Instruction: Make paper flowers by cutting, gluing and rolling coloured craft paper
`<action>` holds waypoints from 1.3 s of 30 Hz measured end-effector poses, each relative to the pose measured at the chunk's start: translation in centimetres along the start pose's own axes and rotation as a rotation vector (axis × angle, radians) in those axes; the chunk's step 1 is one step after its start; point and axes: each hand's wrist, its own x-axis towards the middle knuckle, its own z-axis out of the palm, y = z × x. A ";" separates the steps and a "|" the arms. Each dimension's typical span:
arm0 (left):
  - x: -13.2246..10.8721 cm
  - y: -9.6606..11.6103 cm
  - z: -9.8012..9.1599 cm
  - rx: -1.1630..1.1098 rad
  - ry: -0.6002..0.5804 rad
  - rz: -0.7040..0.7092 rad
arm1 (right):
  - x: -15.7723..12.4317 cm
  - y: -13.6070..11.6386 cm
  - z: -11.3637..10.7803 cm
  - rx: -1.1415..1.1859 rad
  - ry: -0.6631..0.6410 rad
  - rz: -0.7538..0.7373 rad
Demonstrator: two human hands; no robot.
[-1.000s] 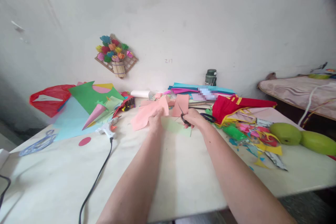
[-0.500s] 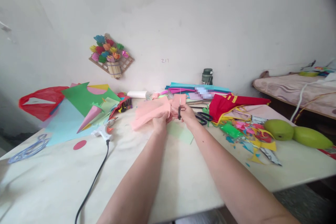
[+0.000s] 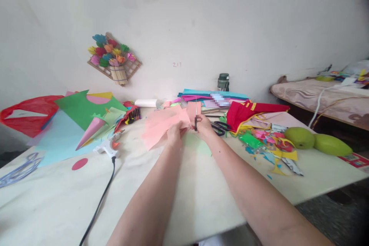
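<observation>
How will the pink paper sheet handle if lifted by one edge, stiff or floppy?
Likely floppy: the pink paper sheet bends and creases where the left hand pinches it. Probably very light, as it drapes thin over the table. It may tear easily, being thin enough for the scissors in the right hand at its edge.

Matt pink paper (image 3: pixel 160 125), metal-bladed scissors (image 3: pixel 195 124)

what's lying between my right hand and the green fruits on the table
In the head view, a pair of black scissors lies beside the right hand, then a heap of coloured paper scraps runs up to the green fruits.
</observation>
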 end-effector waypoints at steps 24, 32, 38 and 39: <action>2.0 3.7 -2.3 -0.209 0.031 0.164 | -0.1 -1.0 -3.1 -0.848 -0.255 -0.132; 2.0 3.4 -2.3 -0.185 0.050 0.169 | -1.7 -1.2 -1.5 -0.980 -0.307 -0.134; 2.0 3.8 -2.7 -0.223 0.080 0.181 | -0.3 -2.0 -4.2 -0.786 -0.376 -0.110; 2.1 3.7 -2.6 -0.223 0.075 0.184 | 0.1 -2.4 -5.0 -0.716 -0.395 -0.101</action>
